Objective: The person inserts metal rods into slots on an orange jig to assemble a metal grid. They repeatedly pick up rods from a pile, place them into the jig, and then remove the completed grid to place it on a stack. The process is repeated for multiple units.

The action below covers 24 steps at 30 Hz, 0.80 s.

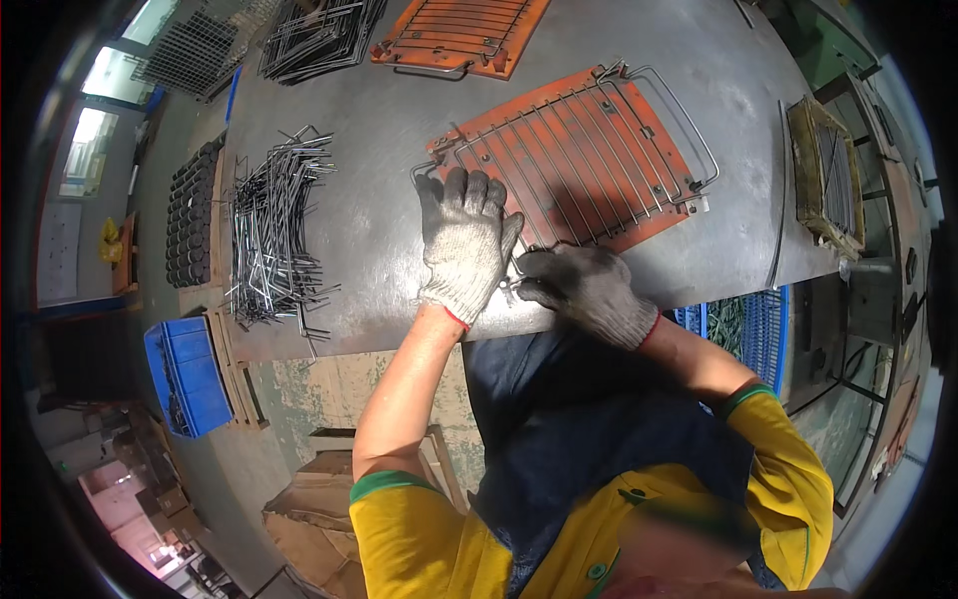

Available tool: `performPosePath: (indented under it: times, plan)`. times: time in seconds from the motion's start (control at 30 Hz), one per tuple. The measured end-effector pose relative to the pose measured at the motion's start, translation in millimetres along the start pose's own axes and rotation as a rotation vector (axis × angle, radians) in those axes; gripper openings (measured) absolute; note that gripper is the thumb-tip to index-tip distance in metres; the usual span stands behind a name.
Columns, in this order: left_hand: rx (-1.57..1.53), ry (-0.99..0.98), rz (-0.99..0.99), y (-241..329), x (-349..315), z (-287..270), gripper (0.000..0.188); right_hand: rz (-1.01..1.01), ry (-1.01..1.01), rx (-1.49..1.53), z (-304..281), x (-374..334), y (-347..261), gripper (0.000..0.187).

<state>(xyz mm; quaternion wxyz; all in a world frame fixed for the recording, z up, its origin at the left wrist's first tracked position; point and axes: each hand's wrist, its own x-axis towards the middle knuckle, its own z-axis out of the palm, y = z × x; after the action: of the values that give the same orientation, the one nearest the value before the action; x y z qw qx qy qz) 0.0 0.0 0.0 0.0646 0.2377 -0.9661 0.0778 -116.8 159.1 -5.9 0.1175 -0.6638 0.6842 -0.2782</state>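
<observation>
An orange jig plate [639,215] lies on the grey metal workbench [369,150], carrying a wire grid rack [584,150] with a bent wire handle loop at its far end. My left hand [465,243], in a knit work glove, lies flat with fingers apart on the near left corner of the rack. My right hand [589,290], in a darker glove, is closed on the near edge of the rack, pinching a wire end. Both hands sit at the bench's front edge.
A heap of bent wire pieces [271,232] lies at the left. A second orange jig [459,35] and stacked wire frames [319,35] sit at the back. A blue crate [185,374] stands low left; a framed fixture [826,175] is at right.
</observation>
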Motion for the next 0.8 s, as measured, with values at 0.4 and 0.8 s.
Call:
performPosePath:
  times: [0.4,0.8]
  plan:
    - [-0.032,0.108,0.011,0.2,-3.5,14.5,0.037,-0.079,-0.241,0.073,10.9,24.2,-1.5,0.027]
    - [-0.127,0.118,0.018,4.5,1.2,3.1,0.035,0.051,-0.477,0.076,2.0,38.7,21.7,0.033]
